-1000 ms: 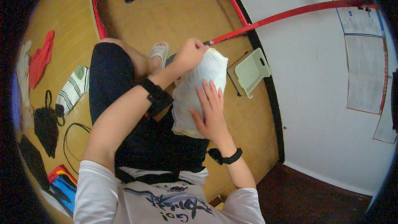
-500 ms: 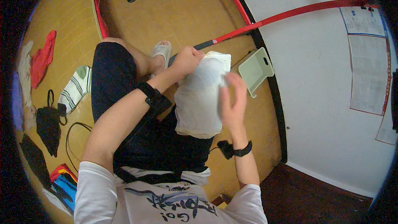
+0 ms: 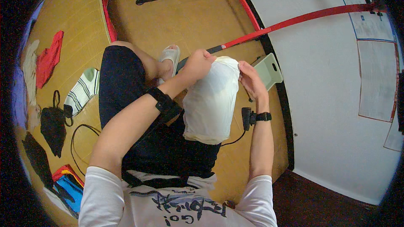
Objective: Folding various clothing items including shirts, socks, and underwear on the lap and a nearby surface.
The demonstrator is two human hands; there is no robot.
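Across my thigh lies a plump white bag, thin enough that a darker patch shows through near its far end. My left hand is closed at the bag's far left edge, with the thumb and fingers pinching the material. At the far right corner my right hand has its fingertips pressed together on the rim. What fills the bag is hidden. Dark straps with small black devices circle both forearms.
On the yellow floor to the left lie a striped sock, a red garment, a black strappy garment and a folded colourful cloth. A pale green tray stands by the white wall. A red metal frame crosses the far side.
My right hand, blurred beside the bag before, has moved up and now grips its far right corner. The left hand keeps its hold on the bag. The whole view has shifted slightly.
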